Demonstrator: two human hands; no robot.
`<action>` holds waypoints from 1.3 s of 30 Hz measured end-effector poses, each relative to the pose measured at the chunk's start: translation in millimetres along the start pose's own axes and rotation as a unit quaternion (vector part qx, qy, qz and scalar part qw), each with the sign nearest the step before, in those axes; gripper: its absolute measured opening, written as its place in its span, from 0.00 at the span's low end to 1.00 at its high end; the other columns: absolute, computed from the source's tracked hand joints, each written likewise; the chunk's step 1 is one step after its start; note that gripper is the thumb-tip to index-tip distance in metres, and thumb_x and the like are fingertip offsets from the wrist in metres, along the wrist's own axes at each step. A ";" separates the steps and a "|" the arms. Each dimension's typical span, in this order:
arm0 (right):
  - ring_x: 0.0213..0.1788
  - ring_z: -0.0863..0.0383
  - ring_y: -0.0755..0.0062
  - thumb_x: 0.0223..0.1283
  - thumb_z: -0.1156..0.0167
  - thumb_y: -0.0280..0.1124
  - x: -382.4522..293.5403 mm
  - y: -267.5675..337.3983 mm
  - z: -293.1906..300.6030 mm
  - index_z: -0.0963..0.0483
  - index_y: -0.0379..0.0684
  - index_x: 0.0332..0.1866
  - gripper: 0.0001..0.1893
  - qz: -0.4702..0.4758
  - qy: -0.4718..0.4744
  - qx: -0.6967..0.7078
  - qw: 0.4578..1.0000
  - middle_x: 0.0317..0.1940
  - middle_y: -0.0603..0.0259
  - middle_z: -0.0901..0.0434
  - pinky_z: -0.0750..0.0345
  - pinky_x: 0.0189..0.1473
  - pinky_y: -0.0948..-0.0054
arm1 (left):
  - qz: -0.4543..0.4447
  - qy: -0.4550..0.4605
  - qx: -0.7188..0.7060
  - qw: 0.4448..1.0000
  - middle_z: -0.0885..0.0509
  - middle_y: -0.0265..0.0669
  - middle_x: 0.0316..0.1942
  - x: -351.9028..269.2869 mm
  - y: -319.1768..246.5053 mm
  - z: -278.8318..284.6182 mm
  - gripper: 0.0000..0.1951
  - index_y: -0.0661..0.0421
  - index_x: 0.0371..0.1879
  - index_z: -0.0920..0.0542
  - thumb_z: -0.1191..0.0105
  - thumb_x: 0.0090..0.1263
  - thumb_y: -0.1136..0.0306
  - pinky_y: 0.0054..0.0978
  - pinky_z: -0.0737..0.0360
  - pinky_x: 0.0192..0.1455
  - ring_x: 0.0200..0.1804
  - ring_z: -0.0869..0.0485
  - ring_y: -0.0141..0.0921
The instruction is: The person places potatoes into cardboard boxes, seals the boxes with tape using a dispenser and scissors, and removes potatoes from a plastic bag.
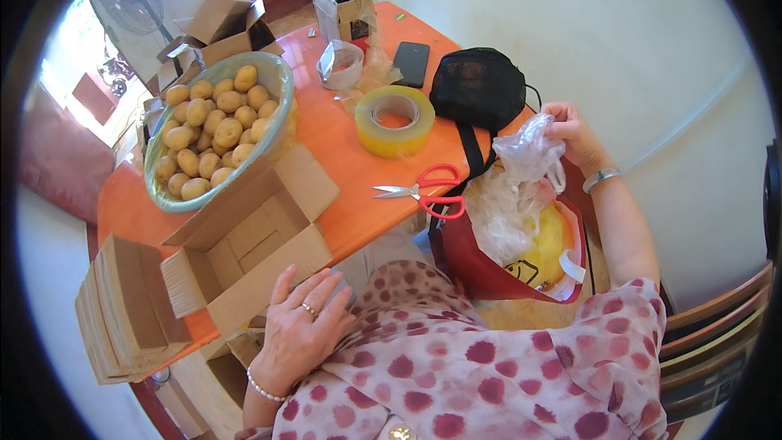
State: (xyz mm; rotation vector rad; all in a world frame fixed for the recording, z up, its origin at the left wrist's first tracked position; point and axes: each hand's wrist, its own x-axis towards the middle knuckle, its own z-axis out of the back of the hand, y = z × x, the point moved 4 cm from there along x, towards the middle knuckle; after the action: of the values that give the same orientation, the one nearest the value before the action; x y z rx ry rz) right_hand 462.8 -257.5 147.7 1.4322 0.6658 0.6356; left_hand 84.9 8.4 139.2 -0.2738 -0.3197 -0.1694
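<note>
My right hand (568,131) pinches a clear plastic bag (530,146) and holds it up over a dark red carrier bag (455,256). More crumpled clear plastic and a yellow bag (550,244) fill the carrier bag. My left hand (308,321), with a ring and bracelet, has its fingers apart and holds nothing; it lies by the near flap of an open cardboard box (244,250). The inside of that box is bare. Red-handled scissors (421,191) lie at the table edge, blades pointing left. Potatoes (211,128) are heaped in a plastic-lined basin (162,192).
On the orange table (342,214) stand a roll of clear tape (394,122), a phone (412,64) and a black mesh bag (476,88). Flattened cardboard boxes (125,311) are stacked at left. Open boxes (229,27) stand behind the basin. A wooden chair (715,324) is at right.
</note>
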 end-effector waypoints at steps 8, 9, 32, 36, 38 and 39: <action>0.34 0.17 0.77 0.50 0.45 0.15 14.9 43.8 -87.5 0.20 0.32 0.42 0.13 0.034 0.001 0.016 0.999 0.33 0.61 0.17 0.20 0.40 0.76 | 0.007 -0.073 -0.199 0.977 0.20 0.45 0.55 30.3 -0.6 3.8 0.30 0.61 0.54 0.23 0.30 0.50 0.69 0.43 0.27 0.62 0.56 0.20 0.42; 0.34 0.17 0.76 0.50 0.47 0.14 20.2 44.9 -101.0 0.20 0.32 0.44 0.15 0.037 0.004 0.010 0.999 0.33 0.60 0.16 0.20 0.40 0.76 | 0.017 -0.099 -0.229 0.968 0.21 0.46 0.56 38.0 -1.2 2.3 0.31 0.62 0.56 0.24 0.29 0.51 0.68 0.41 0.26 0.61 0.56 0.21 0.42; 0.27 0.23 0.78 0.57 0.31 0.37 34.9 32.7 -206.4 0.24 0.39 0.55 0.23 0.137 0.092 -0.285 0.944 0.26 0.65 0.20 0.25 0.32 0.76 | 0.304 -0.265 -0.613 0.679 0.18 0.26 0.31 32.2 40.0 -6.6 0.09 0.61 0.37 0.20 0.49 0.76 0.68 0.12 0.29 0.31 0.29 0.26 0.15; 0.31 0.17 0.63 0.53 0.32 0.36 4.2 62.7 -228.6 0.26 0.39 0.58 0.27 0.477 0.091 -0.336 0.807 0.30 0.59 0.18 0.21 0.37 0.66 | 0.304 -0.221 -0.623 0.686 0.18 0.27 0.32 50.5 20.2 -14.6 0.08 0.61 0.38 0.20 0.49 0.76 0.69 0.13 0.28 0.33 0.31 0.24 0.15; 0.34 0.16 0.64 0.54 0.33 0.31 -8.5 50.2 -237.7 0.25 0.40 0.57 0.23 0.400 0.167 -0.366 0.823 0.33 0.58 0.16 0.20 0.39 0.69 | 0.298 -0.199 -0.599 0.716 0.18 0.28 0.33 59.0 8.3 -23.2 0.06 0.61 0.41 0.21 0.47 0.73 0.72 0.13 0.25 0.34 0.32 0.22 0.17; 0.35 0.15 0.66 0.54 0.34 0.29 -13.1 43.9 -239.3 0.24 0.40 0.55 0.21 0.356 0.195 -0.385 0.829 0.35 0.58 0.15 0.20 0.40 0.70 | 0.270 -0.213 -0.571 0.746 0.17 0.29 0.34 61.6 1.3 -26.3 0.06 0.62 0.43 0.21 0.46 0.72 0.75 0.14 0.24 0.36 0.33 0.21 0.17</action>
State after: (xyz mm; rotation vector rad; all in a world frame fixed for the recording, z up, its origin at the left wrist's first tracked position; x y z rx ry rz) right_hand 276.3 -105.4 185.7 0.7328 0.0893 1.6117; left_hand 150.4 -5.4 135.4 -1.6392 -0.5511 0.3171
